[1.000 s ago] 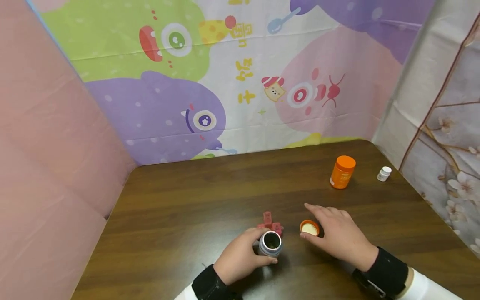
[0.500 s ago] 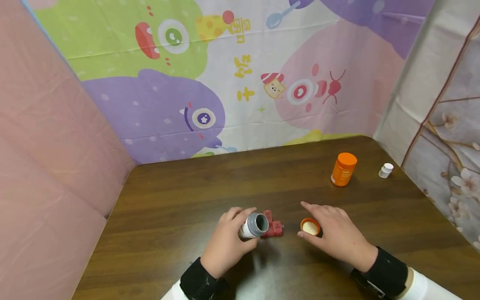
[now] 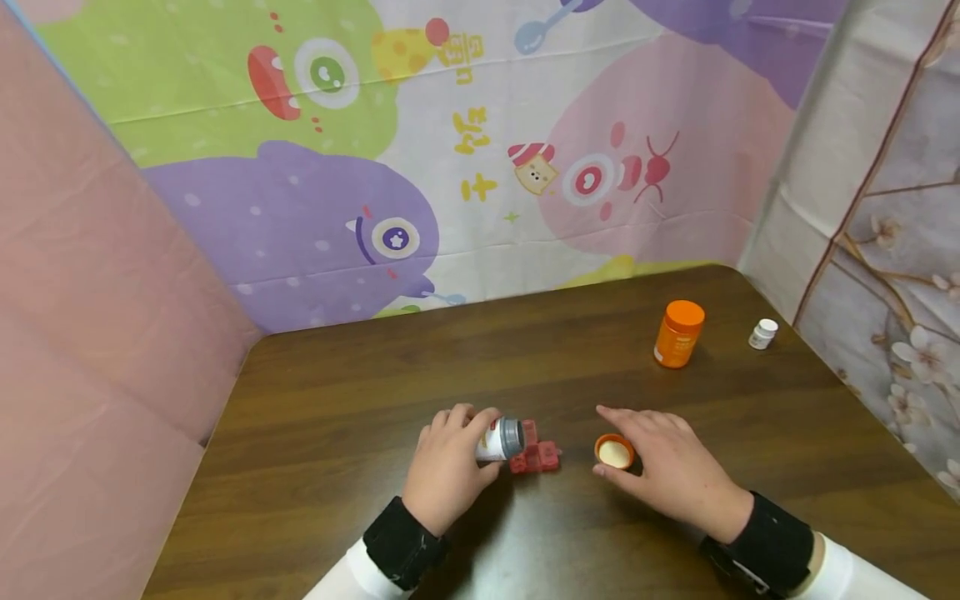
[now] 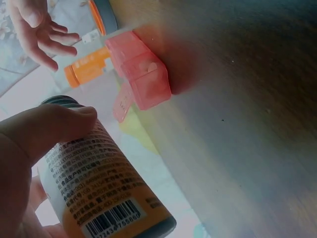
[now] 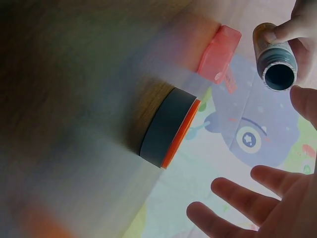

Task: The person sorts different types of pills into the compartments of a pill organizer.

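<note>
My left hand [image 3: 444,467] grips a pill bottle [image 3: 492,442], thumb and fingers round its sides. The bottle lies tilted well over, its uncapped grey mouth pointing right, close by a red pill box [image 3: 542,457]. In the left wrist view its barcode label [image 4: 115,218] shows, and the pill box [image 4: 143,74] has a lid flap hanging open and a small pale piece in one compartment. My right hand [image 3: 671,467] has its fingers spread, curving beside the bottle cap [image 3: 615,452], which lies inside up with an orange rim. The right wrist view shows a gap between fingers and cap [image 5: 168,130].
An orange jar [image 3: 678,335] with an orange lid stands toward the back right of the brown wooden table [image 3: 360,375]. Beyond it, near the right edge, is a small white bottle [image 3: 762,334]. A cartoon-printed cloth [image 3: 495,258] hangs behind the table.
The left hand has moved left and tipped the bottle from nearly upright to lying over, mouth now facing right near the pill box. The right hand has stayed by the cap.
</note>
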The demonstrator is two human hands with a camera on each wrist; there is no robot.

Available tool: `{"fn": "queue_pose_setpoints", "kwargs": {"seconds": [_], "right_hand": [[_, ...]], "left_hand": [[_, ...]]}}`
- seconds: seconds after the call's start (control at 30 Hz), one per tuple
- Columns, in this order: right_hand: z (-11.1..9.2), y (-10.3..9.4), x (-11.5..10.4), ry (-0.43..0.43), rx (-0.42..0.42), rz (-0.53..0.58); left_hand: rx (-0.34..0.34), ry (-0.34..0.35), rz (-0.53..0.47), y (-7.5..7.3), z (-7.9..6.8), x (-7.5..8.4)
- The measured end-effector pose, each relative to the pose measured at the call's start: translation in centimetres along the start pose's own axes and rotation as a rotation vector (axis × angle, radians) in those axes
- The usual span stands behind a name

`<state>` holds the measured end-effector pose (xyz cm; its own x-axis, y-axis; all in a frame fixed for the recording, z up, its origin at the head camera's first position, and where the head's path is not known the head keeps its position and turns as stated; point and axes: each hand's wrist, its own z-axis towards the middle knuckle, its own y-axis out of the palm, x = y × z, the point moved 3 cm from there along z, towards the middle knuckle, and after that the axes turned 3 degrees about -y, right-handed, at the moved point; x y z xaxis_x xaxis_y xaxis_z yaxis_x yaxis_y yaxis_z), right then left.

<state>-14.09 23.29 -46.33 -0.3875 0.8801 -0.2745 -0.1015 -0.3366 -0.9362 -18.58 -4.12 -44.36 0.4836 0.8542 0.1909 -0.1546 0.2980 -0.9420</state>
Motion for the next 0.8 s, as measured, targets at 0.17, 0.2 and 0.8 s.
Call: {"fn": "queue_pose_setpoints", "kwargs": {"seconds": [0.17,0.2,0.8], "right_hand": [[0.09,0.49,0.04,0.0,-0.027,-0.003],[0.1,0.56,0.05,0.0,-0.03,-0.003],[0.14,0.46,0.28,0.005,-0.031,-0.011]], "left_hand": [[0.004,0.011,0.036,0.15,0.05,-0.03],[0.001,0.013,0.038,0.2,0.07,0.0],[-0.025,0.097,0.096,0.96,0.74,0.96]]}}
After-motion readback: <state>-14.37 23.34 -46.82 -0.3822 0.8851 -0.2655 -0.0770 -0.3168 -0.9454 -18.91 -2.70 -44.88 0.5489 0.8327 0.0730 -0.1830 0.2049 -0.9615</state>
